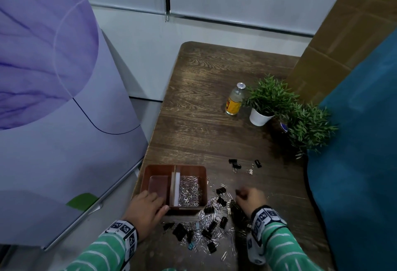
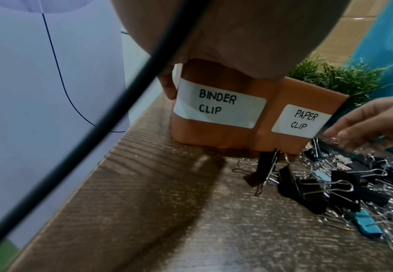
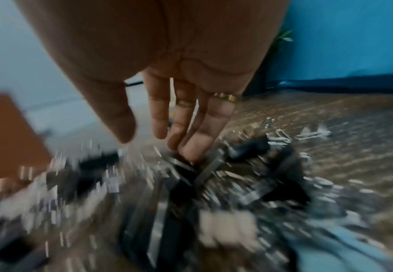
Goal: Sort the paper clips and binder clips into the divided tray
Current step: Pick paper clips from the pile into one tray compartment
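- The divided tray (image 1: pixel 202 168) sits at the near left edge of the wooden table (image 1: pixel 204 124), its divider running away from the person.
- The left hand (image 1: pixel 146 208) holds the tray's near left corner, thumb along the front wall and fingers curled round the side by the "BINDER CLIP" label (image 2: pixel 219 106).
- The left compartment shows bare floor; the right one, labelled "PAPER CLIP" (image 2: pixel 301 121), holds a heap of silver paper clips (image 1: pixel 190 191).
- The mixed pile of clips (image 1: pixel 210 225) lies just right of and in front of the tray.
- The right hand (image 1: pixel 251 198) hovers over the pile's far right part, fingers extended downward and loosely spread, fingertips (image 3: pixel 191 147) touching the clips; the view is blurred and no clip is plainly held.
- A few black binder clips (image 1: pixel 235 163) lie apart, farther back.
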The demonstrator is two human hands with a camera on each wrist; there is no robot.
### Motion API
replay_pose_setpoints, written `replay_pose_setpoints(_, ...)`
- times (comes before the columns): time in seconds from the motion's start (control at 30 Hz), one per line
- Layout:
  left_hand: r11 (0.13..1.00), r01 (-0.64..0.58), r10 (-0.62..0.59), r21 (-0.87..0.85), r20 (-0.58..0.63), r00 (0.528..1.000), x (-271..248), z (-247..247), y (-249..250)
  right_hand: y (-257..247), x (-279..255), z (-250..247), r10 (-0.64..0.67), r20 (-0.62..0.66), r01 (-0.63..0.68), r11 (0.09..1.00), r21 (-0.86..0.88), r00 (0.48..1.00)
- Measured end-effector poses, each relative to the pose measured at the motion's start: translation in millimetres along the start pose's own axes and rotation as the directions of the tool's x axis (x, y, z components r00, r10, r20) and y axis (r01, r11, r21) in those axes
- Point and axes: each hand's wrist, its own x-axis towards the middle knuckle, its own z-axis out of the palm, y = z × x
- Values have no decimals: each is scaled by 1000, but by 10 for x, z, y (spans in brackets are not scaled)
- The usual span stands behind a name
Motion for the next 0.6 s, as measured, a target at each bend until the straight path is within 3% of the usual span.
replay_pose_setpoints(0.07, 1000, -1, 1, 3, -5, 1000, 1, -8, 8, 23, -17, 86, -62, 61, 70, 989, -132, 996)
replay_pose_setpoints(0.33, 1000, -1, 1, 15, 12, 1000, 5, 21, -15, -203, 8, 288, -147, 109, 173, 939, -298, 983)
replay_pose_setpoints(0.5, 1000, -1, 0, 27, 10, 1000, 2, -12, 7, -235, 17, 387, -163, 125, 193, 940, -283, 979)
replay_pose_setpoints(0.6, 1000, 4, -4, 28, 15, 1000, 3, -13, 4, -203, 11, 405, -173, 70, 185, 947, -261, 982)
